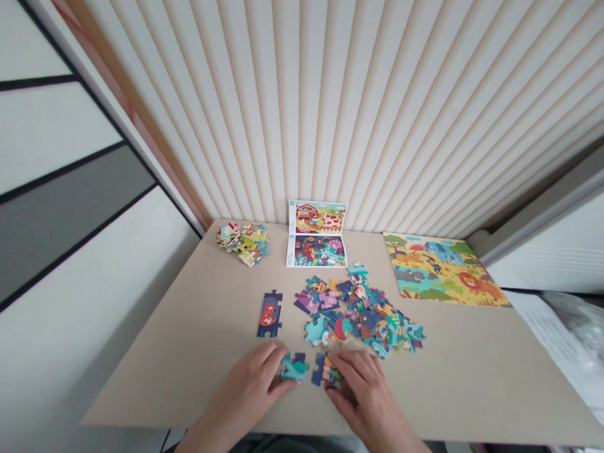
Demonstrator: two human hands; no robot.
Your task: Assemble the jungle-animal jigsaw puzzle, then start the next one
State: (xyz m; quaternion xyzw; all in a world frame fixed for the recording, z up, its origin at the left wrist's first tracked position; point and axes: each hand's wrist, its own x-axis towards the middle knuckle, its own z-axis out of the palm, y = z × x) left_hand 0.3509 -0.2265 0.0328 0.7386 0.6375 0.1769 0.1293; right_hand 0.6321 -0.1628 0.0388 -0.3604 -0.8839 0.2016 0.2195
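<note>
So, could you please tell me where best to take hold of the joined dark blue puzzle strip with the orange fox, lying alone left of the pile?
The dark blue puzzle strip with the orange fox lies flat on the beige table, clear of the pile. Probably pinch its long side edges from above, near the middle seam, so the joined pieces stay together; the left hand is nearest.

You have one view only, from the camera on your head. It looks forward and down over the surface (186, 355) toward the ribbed wall (368, 89) behind it. Your hands sit close at the lower edge of the frame; the far side of the surface lies mid-frame.
</note>
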